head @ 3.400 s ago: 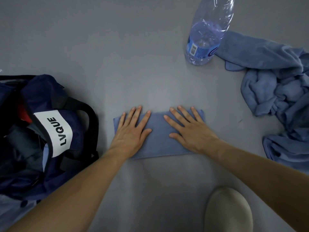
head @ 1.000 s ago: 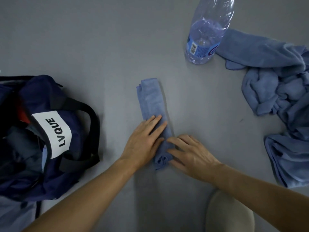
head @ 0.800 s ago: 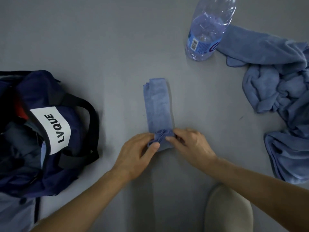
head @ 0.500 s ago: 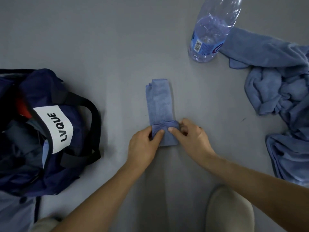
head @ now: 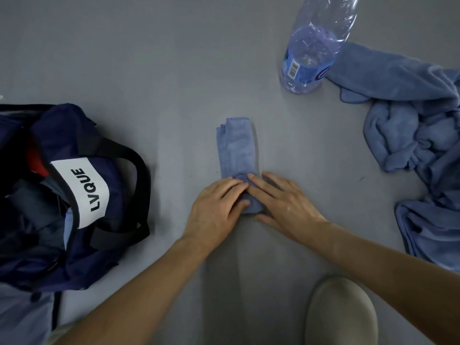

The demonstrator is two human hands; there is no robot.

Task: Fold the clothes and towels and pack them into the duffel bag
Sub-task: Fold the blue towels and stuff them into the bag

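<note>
Blue cloth, a small towel (head: 235, 150) folded into a narrow strip, lies near the middle of the grey floor (head: 149, 70), its long side running away from the person. Its far end shows stacked, stitched edges. Its near end is bunched into a small roll under both hands.

The left hand (head: 216, 207) rests palm down on the roll's left side, its fingers close together and nearly straight across the top and its thumb against the roll's near edge. The right hand (head: 283, 202) presses on from the right. Its fingers are slightly spread and almost flat, and the index fingertip meets the left hand's fingertips over the roll. Neither hand curls round the cloth.

A navy duffel bag (head: 119, 185) sits open at the floor's left edge, well apart from the towel. It has black straps (head: 142, 170) and a white label (head: 82, 192) reading LVQUE, and dark folded items and something red show inside. A pale blue buttoned garment (head: 17, 314) lies under the bag's near corner.

A clear plastic water bottle (head: 311, 53) stands toward the far right and touches a crumpled heap of blue towels (head: 410, 135) that runs down the right edge. A beige shoe (head: 341, 312) shows at the near edge, below the right forearm.
</note>
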